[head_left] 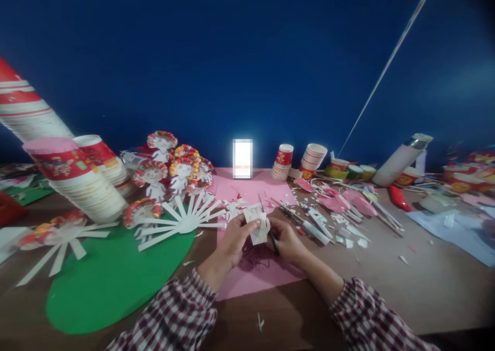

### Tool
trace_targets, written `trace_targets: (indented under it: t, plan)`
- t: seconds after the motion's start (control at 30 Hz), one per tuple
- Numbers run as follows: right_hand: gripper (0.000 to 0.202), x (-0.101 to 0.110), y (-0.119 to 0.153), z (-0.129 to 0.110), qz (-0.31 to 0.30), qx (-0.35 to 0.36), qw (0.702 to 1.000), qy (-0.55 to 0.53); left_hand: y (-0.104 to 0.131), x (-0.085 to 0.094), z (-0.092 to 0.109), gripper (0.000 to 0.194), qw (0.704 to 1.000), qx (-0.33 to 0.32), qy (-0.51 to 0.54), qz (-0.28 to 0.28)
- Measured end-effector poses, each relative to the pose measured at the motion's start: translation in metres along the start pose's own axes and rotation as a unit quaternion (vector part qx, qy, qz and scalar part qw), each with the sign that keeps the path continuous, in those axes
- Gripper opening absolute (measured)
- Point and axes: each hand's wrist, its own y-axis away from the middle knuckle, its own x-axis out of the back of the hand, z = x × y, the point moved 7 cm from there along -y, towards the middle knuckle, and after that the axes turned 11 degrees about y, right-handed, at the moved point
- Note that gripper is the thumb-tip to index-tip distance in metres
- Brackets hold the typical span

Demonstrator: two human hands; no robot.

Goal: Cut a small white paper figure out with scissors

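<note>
A small piece of white paper (257,228) with drawn lines is pinched in my left hand (233,241), over the pink sheet (255,284). My right hand (288,243) is closed on black-handled scissors (274,241), whose blades point up and away behind the paper's right edge. The two hands are close together at the paper. White paper scraps (234,210) lie on the pink sheet beyond them. Whether the blades touch the paper cannot be made out.
To the left are a green oval sheet (116,279), a white paper fan shape (189,223), paper figures (154,186) and stacked cups (81,181). On the right lie pens (315,231), scraps, pink pieces (359,202) and a red object (399,198). A blue wall (247,72) stands behind.
</note>
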Motion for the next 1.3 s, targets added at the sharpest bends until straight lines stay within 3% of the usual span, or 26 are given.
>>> trace_targets:
  t: [1.3]
  plan:
    - [0.031,-0.0002,-0.0005,-0.0041,-0.010,0.030,0.999,0.020,-0.0010,-0.0008,-0.0008,0.038,1.000,0.002,-0.006,0.002]
